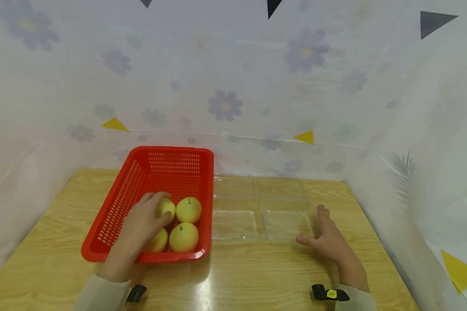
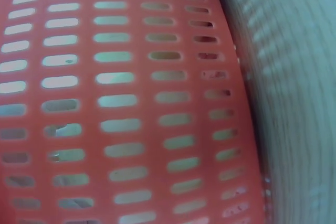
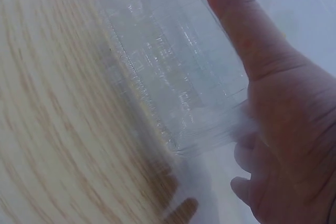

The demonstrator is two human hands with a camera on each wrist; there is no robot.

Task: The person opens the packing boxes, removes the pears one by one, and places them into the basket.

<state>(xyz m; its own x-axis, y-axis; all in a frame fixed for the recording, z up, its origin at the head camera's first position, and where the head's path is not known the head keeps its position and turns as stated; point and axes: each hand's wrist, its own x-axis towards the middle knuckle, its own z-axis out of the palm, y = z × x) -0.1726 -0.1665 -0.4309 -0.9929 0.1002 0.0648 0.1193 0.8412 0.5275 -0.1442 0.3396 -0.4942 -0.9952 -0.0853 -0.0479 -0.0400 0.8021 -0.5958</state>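
My left hand [image 1: 142, 220] reaches over the near wall of a red plastic basket [image 1: 209, 181]. Its thumb and fingers curl round a round pale-yellow fruit [image 1: 165, 207]. Close beside it lie more such fruits, among them one with a short stem [image 1: 188, 210] and one nearer the front [image 1: 184, 237]. The left wrist view shows only the slotted basket wall [image 2: 144, 111], so the grip is hidden there. To the right, my right hand [image 1: 331, 239] has thumb and fingers spread beside a clear plastic container [image 1: 288, 224]; whether it touches the container is unclear.
Another clear container section [image 1: 233, 224] sits between the basket and the right-hand one, with clear panels [image 1: 282, 188] behind. All stand on a wooden table [image 1: 257, 276]. A flowered white sheet [image 1: 225, 73] hangs behind and along the sides.
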